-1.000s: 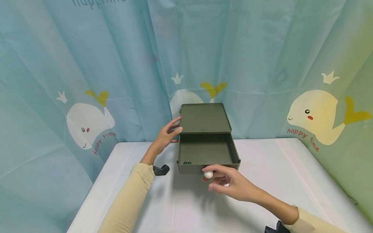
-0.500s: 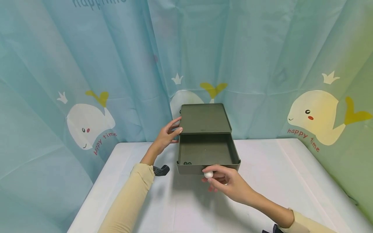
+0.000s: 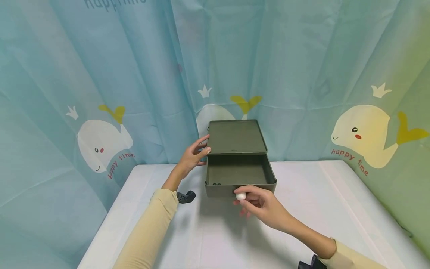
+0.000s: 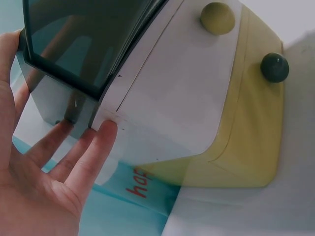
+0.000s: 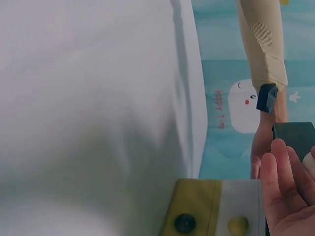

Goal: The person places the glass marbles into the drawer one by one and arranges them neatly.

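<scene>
A small drawer cabinet with a dark green lid (image 3: 236, 137) stands at the back of the table. Its green top drawer (image 3: 220, 190) is pulled out and has a white knob (image 3: 240, 196) in front. My right hand (image 3: 265, 207) pinches that knob between thumb and index finger; in the right wrist view the knob is partly cut off. Against the cabinet's left side rests my left hand (image 3: 191, 158), its fingers fairly straight and spread. The left wrist view shows a white drawer (image 4: 182, 83) with a yellow knob (image 4: 217, 18) and a yellow drawer (image 4: 251, 123) with a dark green knob (image 4: 274, 67).
The white tabletop (image 3: 302, 224) extends around the cabinet. Behind it hangs a blue-green curtain (image 3: 289, 56) printed with whales. Small dark round shapes (image 3: 216, 184) show in the drawer's near left corner.
The top drawer has slid slightly inward, and my right hand has moved forward with its knob. My right thumb has come up to the knob. The left hand stays put.
</scene>
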`<state>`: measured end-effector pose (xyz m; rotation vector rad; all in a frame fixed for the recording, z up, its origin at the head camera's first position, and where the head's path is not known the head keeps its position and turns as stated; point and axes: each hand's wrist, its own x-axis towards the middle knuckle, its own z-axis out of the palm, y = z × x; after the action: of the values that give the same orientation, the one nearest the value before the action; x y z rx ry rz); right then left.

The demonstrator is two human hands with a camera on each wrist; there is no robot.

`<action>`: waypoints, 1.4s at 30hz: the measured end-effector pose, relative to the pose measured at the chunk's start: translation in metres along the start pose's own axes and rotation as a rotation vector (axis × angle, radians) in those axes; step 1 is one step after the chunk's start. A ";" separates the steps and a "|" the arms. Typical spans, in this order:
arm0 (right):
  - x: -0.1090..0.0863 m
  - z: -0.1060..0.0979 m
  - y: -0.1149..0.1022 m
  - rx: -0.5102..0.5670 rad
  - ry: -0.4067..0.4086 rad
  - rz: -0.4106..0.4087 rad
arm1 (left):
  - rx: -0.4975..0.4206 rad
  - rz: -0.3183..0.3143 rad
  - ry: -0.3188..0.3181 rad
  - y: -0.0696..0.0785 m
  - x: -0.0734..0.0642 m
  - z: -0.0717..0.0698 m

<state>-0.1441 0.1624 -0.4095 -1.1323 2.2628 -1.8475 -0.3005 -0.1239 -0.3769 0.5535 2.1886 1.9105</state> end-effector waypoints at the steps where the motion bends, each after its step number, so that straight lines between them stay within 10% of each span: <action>1: 0.002 -0.001 0.001 -0.001 0.003 0.005 | 0.000 -0.001 0.003 -0.004 0.002 -0.001; 42: 0.070 -0.037 0.044 -0.019 0.064 0.161 | 0.010 0.000 0.045 -0.010 0.004 0.001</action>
<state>-0.2345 0.1583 -0.4061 -0.8764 2.3325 -1.8298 -0.3053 -0.1229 -0.3865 0.5170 2.2268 1.9312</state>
